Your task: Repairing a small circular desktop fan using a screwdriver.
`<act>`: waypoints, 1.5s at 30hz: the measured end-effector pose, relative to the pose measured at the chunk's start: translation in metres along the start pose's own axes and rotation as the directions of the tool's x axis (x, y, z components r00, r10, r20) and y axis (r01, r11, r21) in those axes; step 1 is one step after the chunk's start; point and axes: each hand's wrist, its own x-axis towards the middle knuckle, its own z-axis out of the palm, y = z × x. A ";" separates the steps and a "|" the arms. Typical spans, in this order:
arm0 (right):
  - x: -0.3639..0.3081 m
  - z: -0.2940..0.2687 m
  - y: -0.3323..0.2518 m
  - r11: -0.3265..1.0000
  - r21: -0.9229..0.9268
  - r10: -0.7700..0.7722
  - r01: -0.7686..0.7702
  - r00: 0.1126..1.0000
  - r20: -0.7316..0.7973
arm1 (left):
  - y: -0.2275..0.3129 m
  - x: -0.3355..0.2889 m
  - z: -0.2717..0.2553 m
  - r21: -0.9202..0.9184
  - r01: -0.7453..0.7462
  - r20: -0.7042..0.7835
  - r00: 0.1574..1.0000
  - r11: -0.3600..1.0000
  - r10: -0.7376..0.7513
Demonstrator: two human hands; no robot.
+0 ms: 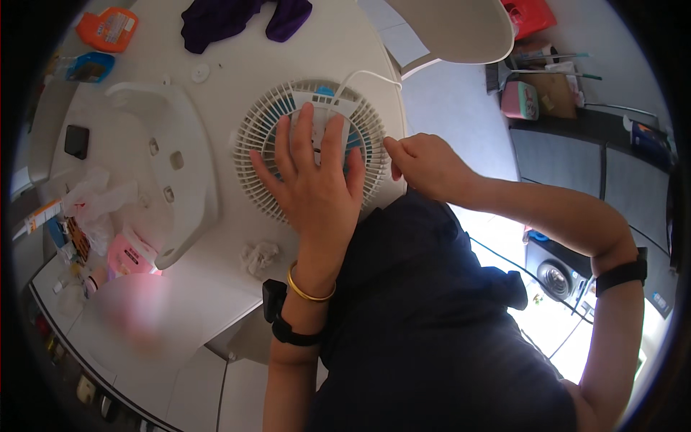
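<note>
A round fan head (pixel 253 169) with a white wire grille and blue blades lies on the white table, its back upward. My left hand (pixel 313 173) rests over it with fingers spread wide, covering much of its centre. At the grille's right rim is my right hand (pixel 430 165), fingers curled in and thumb pressed to them; whatever they may grip is hidden. A white power cord (pixel 367 73) runs from the fan's back toward the table edge. Left of the fan lies a curved white plastic stand (pixel 194 155) with several openings.
Purple cloth (pixel 230 21), an orange bottle (pixel 108 29) and a blue bottle (pixel 92 67) lie at the far side. A small white round part (pixel 200 73) sits nearby. Crumpled tissue (pixel 259 257), a pink container (pixel 132 253) and plastic bags (pixel 97 205) are nearer. A chair (pixel 461 32) stands beyond the table.
</note>
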 end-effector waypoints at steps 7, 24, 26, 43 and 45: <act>0.000 -0.009 0.012 0.806 -0.566 -0.204 0.174 0.979 0.011 | -0.002 -0.002 0.000 0.020 -0.013 -0.011 1.000 1.000 0.013; 0.007 -0.033 0.018 0.901 -0.227 -0.318 0.371 0.918 0.237 | -0.001 0.003 -0.005 0.058 -0.040 0.069 0.997 0.998 0.036; 0.014 -0.034 0.027 0.917 -0.205 -0.264 0.343 0.905 0.334 | -0.001 0.004 -0.006 0.063 -0.039 0.082 0.996 0.997 0.034; 0.043 -0.055 0.023 -0.253 -0.637 -0.721 0.728 0.298 0.626 | -0.002 0.006 -0.006 0.064 -0.049 0.098 0.994 0.997 0.042; 0.048 -0.052 0.015 -0.306 -0.614 -0.723 0.728 0.243 0.647 | -0.002 0.006 -0.006 0.074 -0.035 0.099 0.995 0.997 0.028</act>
